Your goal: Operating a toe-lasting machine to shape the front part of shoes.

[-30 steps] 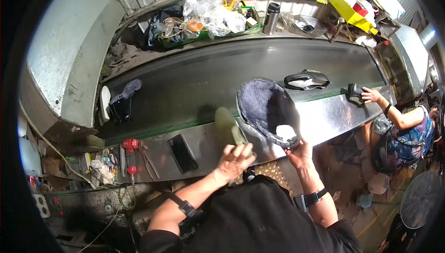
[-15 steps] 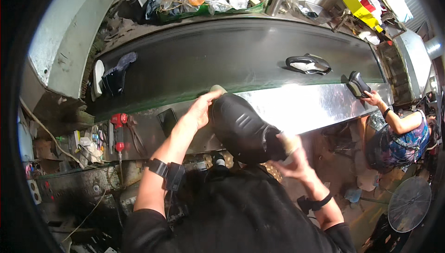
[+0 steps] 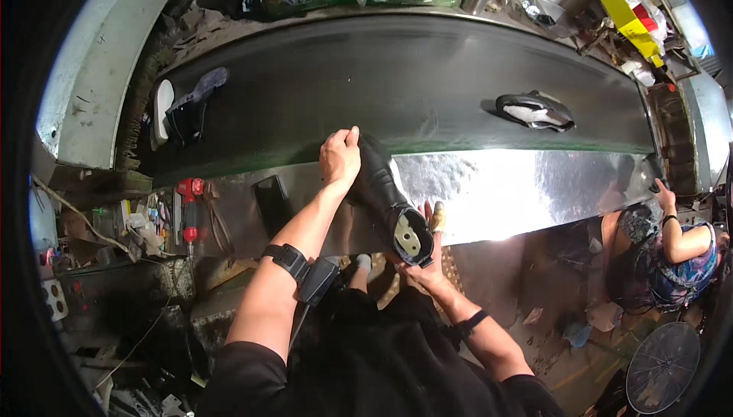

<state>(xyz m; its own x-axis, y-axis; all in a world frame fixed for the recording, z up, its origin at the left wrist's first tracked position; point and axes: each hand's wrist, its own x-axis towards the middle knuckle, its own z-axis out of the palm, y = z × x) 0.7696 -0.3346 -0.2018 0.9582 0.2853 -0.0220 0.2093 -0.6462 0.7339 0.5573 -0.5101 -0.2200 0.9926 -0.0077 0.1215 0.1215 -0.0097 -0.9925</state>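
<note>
Glares white off the metal tabletop (image 3: pixel 496 195) right of centre; dims over the dark belt (image 3: pixel 412 73) and floor (image 3: pixel 550 295); curves long edges, blackens toward the corners.

The person wore a plain black T-shirt (image 3: pixel 366 367), its short left sleeve (image 3: pixel 248 375) and right sleeve (image 3: pixel 527 394) both loose and matching the body. Above the left hand (image 3: pixel 340 159), a black strap (image 3: pixel 289 259) circled the forearm, with a squarish buckle-like piece on top. Beside it sat a dark, smooth, box-shaped module (image 3: pixel 319 282), and a thin cable ran from its lower end. A narrower dark wristband (image 3: pixel 472 322) circled the right wrist. On the right hand (image 3: pixel 429 256), one fingertip had a pale yellowish cover (image 3: pixel 438 216). Just past the metal worktop's (image 3: pixel 489 214) near edge showed pale grey footwear (image 3: pixel 363 262).
</note>
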